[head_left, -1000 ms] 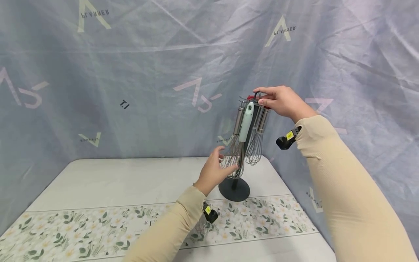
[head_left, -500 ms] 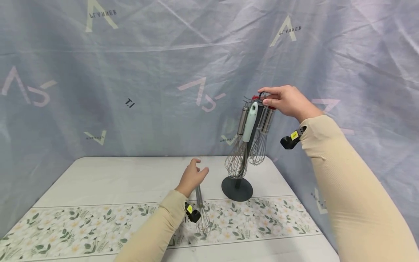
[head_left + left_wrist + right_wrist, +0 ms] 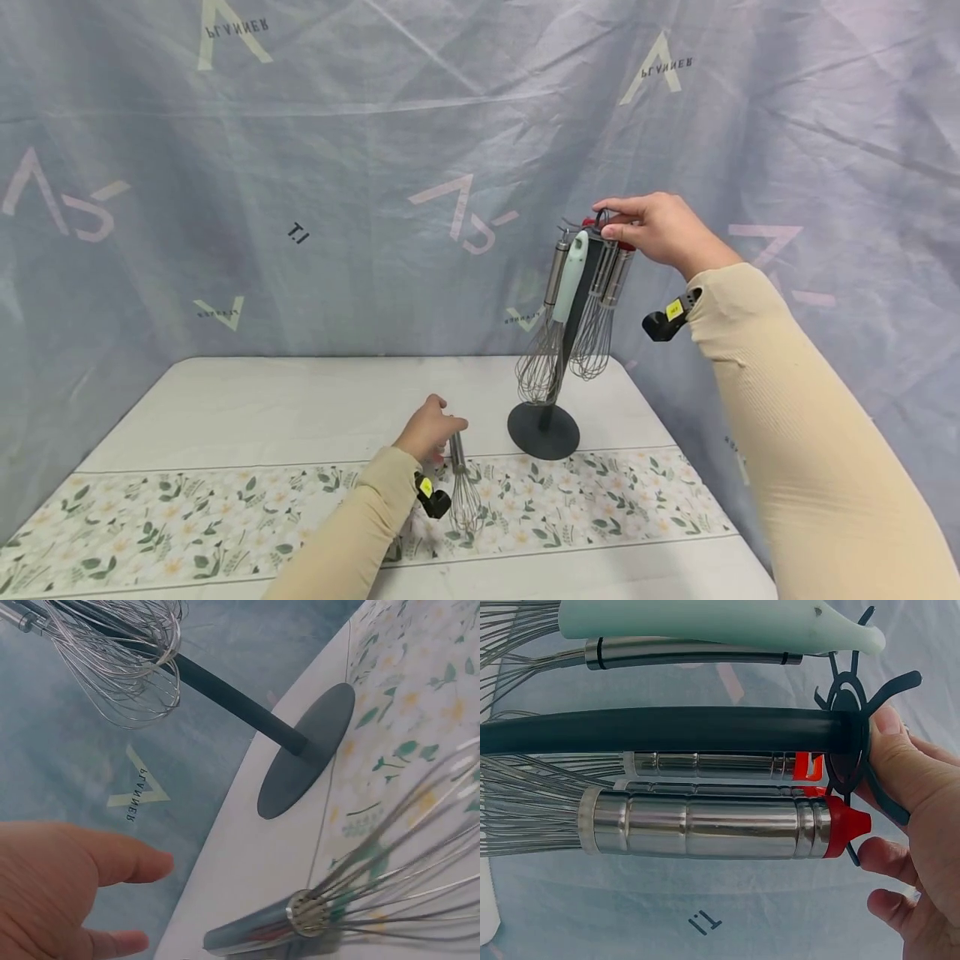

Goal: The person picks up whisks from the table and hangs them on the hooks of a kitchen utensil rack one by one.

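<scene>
My left hand [image 3: 429,429] hovers at the handle end of a steel whisk [image 3: 457,454] lying on the table. In the left wrist view, its thumb and finger are spread beside the whisk's metal handle [image 3: 259,930], with a gap between. My right hand [image 3: 660,229] grips the hooked top of a dark whisk stand [image 3: 543,432], which leans to the right. Several whisks hang from it: one has a mint-green handle [image 3: 572,279], another a plain steel handle [image 3: 697,652]. Steel handles with red ends [image 3: 712,821] hang nearest the right fingers.
A white table [image 3: 285,408] carries a floral runner [image 3: 202,517] across its front part. Grey-blue printed cloth [image 3: 337,167] hangs behind it and along the right side, close to the stand.
My left hand has moved from beside the hanging whisks leftward and down to the whisk on the table. My right hand keeps its hold on the stand's top.
</scene>
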Tool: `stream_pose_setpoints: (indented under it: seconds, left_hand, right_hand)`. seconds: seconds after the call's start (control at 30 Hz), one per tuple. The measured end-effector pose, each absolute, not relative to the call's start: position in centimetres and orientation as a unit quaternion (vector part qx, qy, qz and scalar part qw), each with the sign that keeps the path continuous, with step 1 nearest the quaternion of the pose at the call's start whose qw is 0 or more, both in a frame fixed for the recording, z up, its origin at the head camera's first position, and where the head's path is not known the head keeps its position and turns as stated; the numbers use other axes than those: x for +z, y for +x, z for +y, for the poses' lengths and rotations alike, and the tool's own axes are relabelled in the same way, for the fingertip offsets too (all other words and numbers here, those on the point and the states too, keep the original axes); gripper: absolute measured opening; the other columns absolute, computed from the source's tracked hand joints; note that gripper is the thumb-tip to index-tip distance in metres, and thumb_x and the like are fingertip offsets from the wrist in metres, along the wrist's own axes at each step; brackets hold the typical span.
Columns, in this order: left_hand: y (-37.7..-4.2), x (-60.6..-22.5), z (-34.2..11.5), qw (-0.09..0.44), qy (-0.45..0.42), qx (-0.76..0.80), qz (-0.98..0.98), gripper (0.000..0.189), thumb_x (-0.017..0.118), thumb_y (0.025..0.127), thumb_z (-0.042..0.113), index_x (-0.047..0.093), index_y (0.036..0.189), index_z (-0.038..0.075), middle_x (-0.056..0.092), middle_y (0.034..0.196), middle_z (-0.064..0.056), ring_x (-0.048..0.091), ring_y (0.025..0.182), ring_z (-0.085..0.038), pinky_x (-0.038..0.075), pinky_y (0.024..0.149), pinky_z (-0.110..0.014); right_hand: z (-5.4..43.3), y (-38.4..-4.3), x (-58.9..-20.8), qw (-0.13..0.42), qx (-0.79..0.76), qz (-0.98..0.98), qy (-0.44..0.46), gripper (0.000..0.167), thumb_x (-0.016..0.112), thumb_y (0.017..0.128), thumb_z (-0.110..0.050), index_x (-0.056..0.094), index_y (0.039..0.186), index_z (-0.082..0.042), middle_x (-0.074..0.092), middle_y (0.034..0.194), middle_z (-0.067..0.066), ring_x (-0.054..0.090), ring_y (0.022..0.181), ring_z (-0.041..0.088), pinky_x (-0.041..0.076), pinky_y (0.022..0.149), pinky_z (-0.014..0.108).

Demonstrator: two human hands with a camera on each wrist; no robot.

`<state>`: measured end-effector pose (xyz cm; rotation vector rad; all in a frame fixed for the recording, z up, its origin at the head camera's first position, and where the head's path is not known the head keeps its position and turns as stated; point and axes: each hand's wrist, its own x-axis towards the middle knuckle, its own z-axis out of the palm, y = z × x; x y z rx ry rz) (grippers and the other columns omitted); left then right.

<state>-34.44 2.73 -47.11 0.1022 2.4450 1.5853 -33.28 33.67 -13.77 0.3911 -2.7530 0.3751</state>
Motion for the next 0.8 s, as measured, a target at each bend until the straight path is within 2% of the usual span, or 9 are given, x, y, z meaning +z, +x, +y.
stream_pose_setpoints:
  seconds: [0.1,0.2,0.4,0.57,0.8]
  left_hand:
    - [-34.3,-47.7,2.7,0.128,0.027,0.55,0.825,0.069,0.071,0.093,0.025,0.037,0.148,0.001,0.057,0.117,-0.022,0.058,0.076,-0.026,0.057,0.056,-0.041]
    - [-34.1,-48.4,2.6,0.14,0.027,0.561,0.815,0.07,0.073,0.093,0.023,0.036,0.148,0.0,0.056,0.12,-0.022,0.062,0.076,-0.029,0.057,0.055,-0.04]
    - [-33.4,-49.2,2.5,0.155,0.037,0.573,0.804,0.071,0.073,0.092,0.019,0.035,0.147,-0.005,0.058,0.107,-0.02,0.061,0.066,-0.027,0.054,0.05,-0.038]
    - [-33.1,-49.5,2.6,0.154,0.046,0.581,0.798,0.069,0.072,0.092,0.016,0.036,0.145,-0.009,0.058,0.1,-0.019,0.056,0.056,-0.022,0.053,0.046,-0.035]
    - [-32.8,-49.7,3.1,0.157,0.033,0.568,0.807,0.04,0.075,0.088,0.009,0.05,0.116,-0.004,0.061,0.086,-0.019,0.058,0.052,-0.022,0.054,0.045,-0.034]
  right_hand:
    - [33.6,-33.3,-13.7,0.167,0.136,-0.967,0.136,0.048,0.065,0.1,-0.034,0.057,0.146,-0.023,0.072,0.121,0.011,0.07,0.084,0.013,0.048,0.086,0.043]
    - [33.5,-33.2,-13.8,0.167,0.137,-0.967,0.133,0.049,0.065,0.1,-0.034,0.056,0.147,-0.023,0.072,0.122,0.011,0.071,0.093,0.022,0.047,0.085,0.044]
    - [33.5,-33.3,-13.9,0.168,0.137,-0.967,0.134,0.048,0.065,0.1,-0.034,0.057,0.146,-0.021,0.07,0.123,0.013,0.064,0.115,0.032,0.047,0.091,0.049]
    - [33.5,-33.3,-14.0,0.171,0.134,-0.967,0.134,0.048,0.064,0.101,-0.034,0.057,0.146,-0.02,0.071,0.122,0.012,0.063,0.116,0.034,0.047,0.092,0.05]
    - [33.4,-33.2,-13.8,0.172,0.128,-0.968,0.133,0.049,0.063,0.101,-0.036,0.056,0.147,-0.02,0.07,0.123,0.013,0.064,0.114,0.034,0.046,0.089,0.049]
